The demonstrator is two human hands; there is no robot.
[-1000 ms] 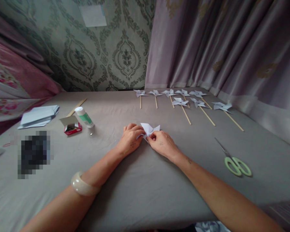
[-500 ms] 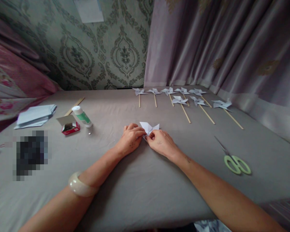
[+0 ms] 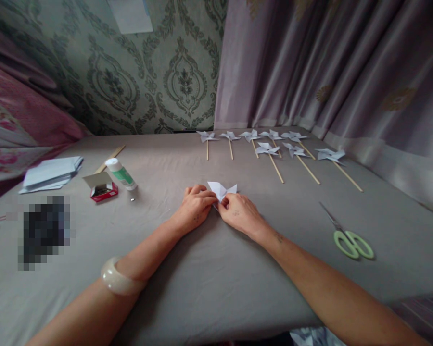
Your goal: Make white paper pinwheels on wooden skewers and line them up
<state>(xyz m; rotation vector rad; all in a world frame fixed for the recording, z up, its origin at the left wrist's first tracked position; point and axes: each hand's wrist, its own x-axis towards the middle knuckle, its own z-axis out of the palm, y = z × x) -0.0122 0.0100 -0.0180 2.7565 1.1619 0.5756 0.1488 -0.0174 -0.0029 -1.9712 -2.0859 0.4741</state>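
A small folded white paper piece [image 3: 222,189] lies on the grey cloth [image 3: 216,269] in the middle. My left hand [image 3: 195,206] pinches its near left part with curled fingers. My right hand [image 3: 238,213] pinches it from the right, fingertips meeting the left hand's. A pale bangle [image 3: 117,282] sits on my left wrist. Most of the paper's near half is hidden under my fingers.
Several finished paper pinwheels on sticks [image 3: 270,150] lie in a row at the back. Green-handled scissors [image 3: 348,238] lie at the right. At the left are a glue bottle [image 3: 120,173], a small open red box [image 3: 103,187], a wooden stick [image 3: 109,159] and a paper stack [image 3: 50,173].
My fingertips have closed in on the paper's centre, the two hands drawing together. The camera has tilted slightly; nothing else on the cloth moved.
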